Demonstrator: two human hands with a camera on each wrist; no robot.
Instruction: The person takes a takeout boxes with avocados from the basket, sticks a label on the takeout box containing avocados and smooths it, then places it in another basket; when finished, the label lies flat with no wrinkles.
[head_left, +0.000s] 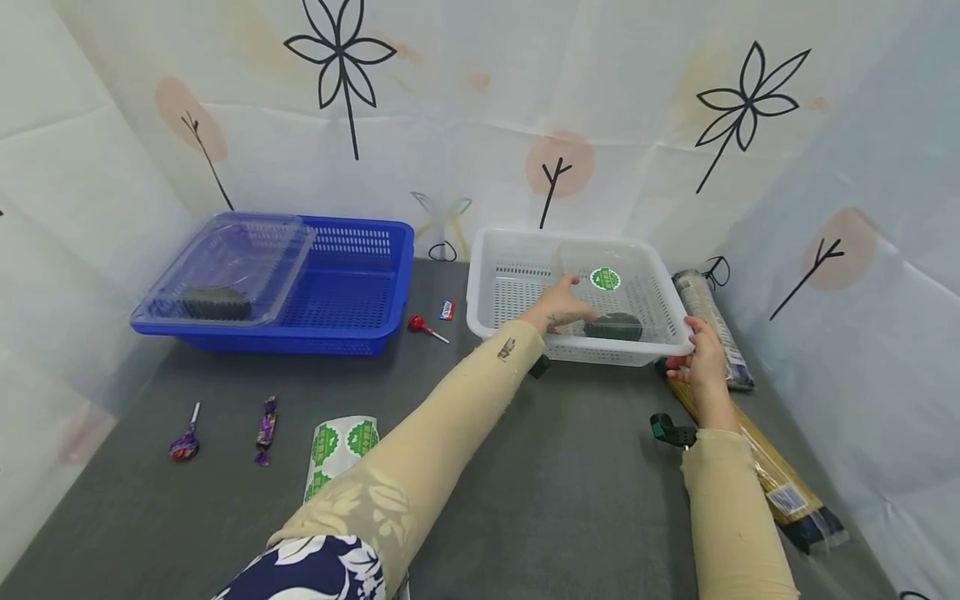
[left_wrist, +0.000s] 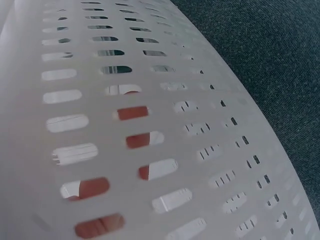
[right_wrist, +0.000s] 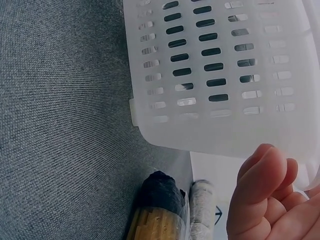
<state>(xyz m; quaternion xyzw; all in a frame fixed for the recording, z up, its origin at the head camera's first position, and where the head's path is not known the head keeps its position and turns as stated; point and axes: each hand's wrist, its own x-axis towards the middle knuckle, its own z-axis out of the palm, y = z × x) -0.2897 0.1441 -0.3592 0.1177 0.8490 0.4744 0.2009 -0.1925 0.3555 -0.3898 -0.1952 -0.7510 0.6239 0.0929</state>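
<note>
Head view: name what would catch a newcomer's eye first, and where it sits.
Probably the bright blue basket at left, with a clear container over its left part. Next, the white basket right of centre, with the left hand inside and the right hand at its front right corner. A red lollipop between the baskets may follow.

Flower-printed white curtain; grey tabletop
</note>
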